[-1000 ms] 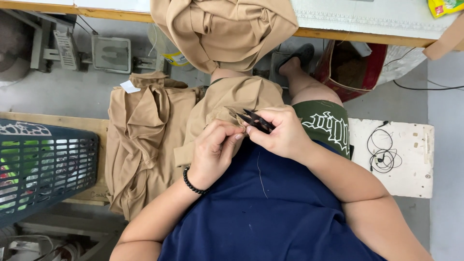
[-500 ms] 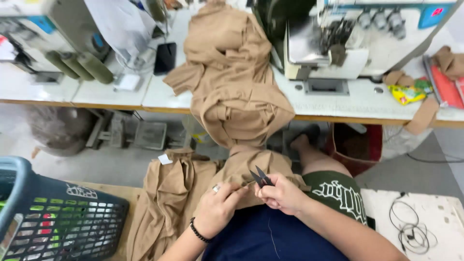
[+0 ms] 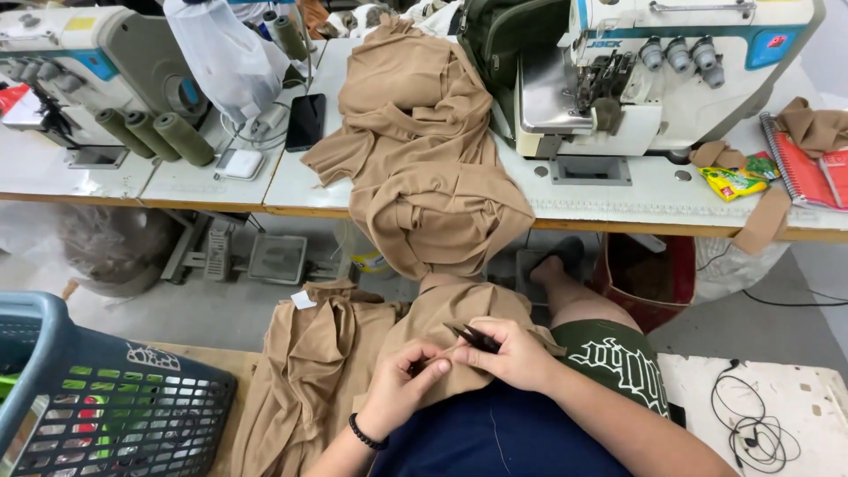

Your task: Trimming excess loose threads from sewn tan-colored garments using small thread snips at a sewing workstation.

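Blue laundry basket (image 3: 88,415) sat far left, a tan pile (image 3: 309,380) beside it. Left hand (image 3: 402,389) fingers pinched the tan garment (image 3: 442,340) on the lap; right hand (image 3: 512,353) gripped dark thread snips (image 3: 473,336). More tan pieces (image 3: 424,141) waited on the table (image 3: 618,199), so I'd guess plenty remained.

The person wears a dark navy top (image 3: 503,442) that fills the frame at 6 o'clock, with a thin pale thread lying down its front. On the left wrist, at about 7 o'clock, sits a bracelet (image 3: 362,432) of small black beads, and both forearms are bare, with no sleeves reaching them. The shorts (image 3: 614,362), toward 5 o'clock, are dark green with a pale outlined design printed across the thigh, and the leg below them is bare.
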